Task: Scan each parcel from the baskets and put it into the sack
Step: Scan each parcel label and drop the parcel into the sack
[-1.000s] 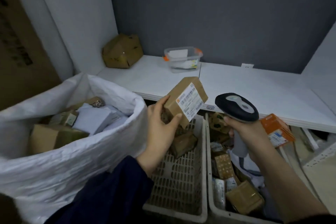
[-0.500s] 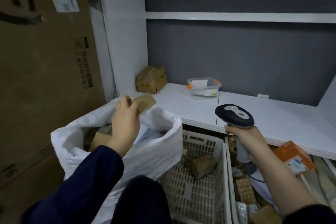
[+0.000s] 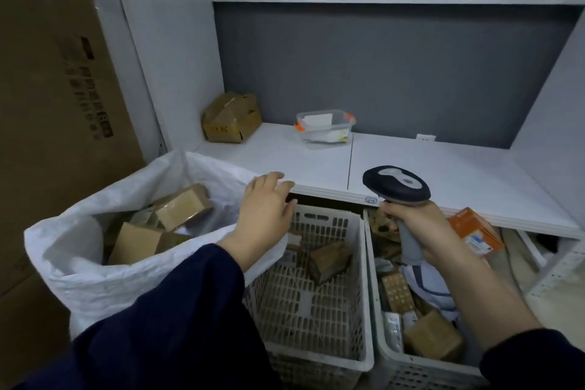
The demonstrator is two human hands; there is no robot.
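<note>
Your left hand (image 3: 266,215) hangs loose-fingered and holds nothing. It is above the spot where the right rim of the sack (image 3: 95,279) presses against the far corner of the left basket (image 3: 364,279). Your right hand (image 3: 418,231) is wrapped round the grip of the scanner (image 3: 397,187), held upright over the far end of the right basket (image 3: 411,367).

A tall carton (image 3: 47,89) stands close on the sack's left. The white shelf (image 3: 443,174) runs across behind, and its front edge overhangs the far ends of both baskets. The scanner's head sits level with that edge, just before it. On the shelf are a dented brown box (image 3: 232,117) in the back corner and a clear tub (image 3: 326,125) beside it, well apart from your hands. An orange box (image 3: 474,231) lies under the shelf edge, just right of your right hand.

There is one sack, one scanner and two baskets side by side, their walls touching. At least three brown parcels show in the sack; the top parcel (image 3: 185,207) lies tilted near the far rim. The left basket holds one plain brown parcel (image 3: 329,260) toward its far end, and something small in the far-left corner is partly hidden by the sack. The right basket is crowded with boxes and bags, too overlapped to count.

The sack's mouth gapes wide toward you. Most of the left basket's floor is bare.
</note>
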